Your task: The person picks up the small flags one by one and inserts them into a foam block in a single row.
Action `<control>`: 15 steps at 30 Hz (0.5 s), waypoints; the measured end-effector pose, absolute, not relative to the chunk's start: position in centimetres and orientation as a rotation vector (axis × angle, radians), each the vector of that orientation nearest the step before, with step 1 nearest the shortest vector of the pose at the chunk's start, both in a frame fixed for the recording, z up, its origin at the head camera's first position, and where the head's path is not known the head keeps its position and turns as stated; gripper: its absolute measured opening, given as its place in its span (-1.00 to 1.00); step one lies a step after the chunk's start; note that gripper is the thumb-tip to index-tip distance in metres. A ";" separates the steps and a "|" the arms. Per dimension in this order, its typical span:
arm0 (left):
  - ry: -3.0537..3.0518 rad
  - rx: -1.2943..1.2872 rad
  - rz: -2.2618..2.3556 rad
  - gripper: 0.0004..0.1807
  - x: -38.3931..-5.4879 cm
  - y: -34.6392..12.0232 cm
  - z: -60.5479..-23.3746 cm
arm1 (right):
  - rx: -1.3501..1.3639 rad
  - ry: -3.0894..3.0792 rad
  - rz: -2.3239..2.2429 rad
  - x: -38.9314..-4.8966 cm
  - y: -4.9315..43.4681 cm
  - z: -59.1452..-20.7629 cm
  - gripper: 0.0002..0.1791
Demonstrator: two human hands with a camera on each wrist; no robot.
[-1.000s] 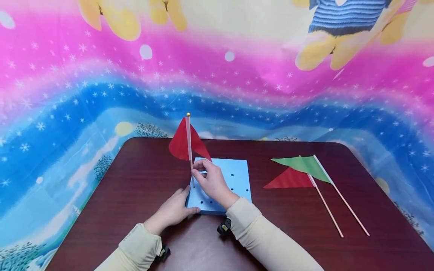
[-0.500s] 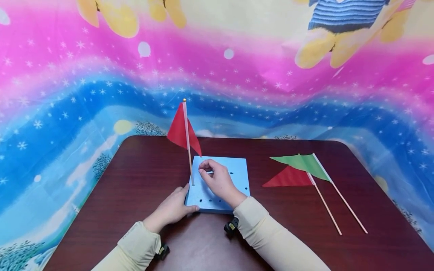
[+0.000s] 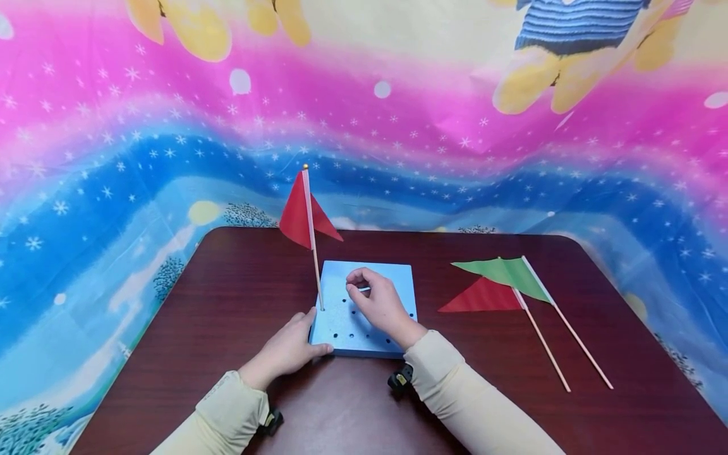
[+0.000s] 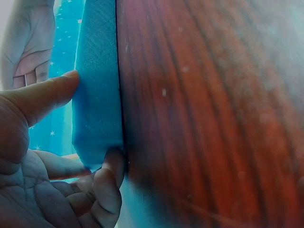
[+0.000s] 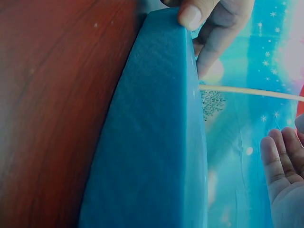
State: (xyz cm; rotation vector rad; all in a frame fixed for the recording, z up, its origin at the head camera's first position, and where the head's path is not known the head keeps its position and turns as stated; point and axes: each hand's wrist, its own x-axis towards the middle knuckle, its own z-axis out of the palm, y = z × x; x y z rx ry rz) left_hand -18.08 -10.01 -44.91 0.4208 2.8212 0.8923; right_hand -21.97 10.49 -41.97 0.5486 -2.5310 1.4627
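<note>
Holding the blue board (image 3: 341,321) are the left fingers (image 4: 107,192).

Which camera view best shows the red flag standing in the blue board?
The head view: it shows the red flag from gold tip down to its hole in the blue board. The right wrist view shows only part of the stick and some red cloth at the edge; the left wrist view shows none of it.
</note>
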 end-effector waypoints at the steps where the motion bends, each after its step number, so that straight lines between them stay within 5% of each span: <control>1: 2.821 0.420 0.892 0.01 -18.1 -10.0 -44.9 | 0.546 -2.535 1.459 -22.0 10.6 -42.0 -0.88; 15: 2.796 0.385 0.898 0.02 -18.0 -10.1 -44.8 | 0.455 -2.615 1.387 -22.3 13.0 -41.7 -0.79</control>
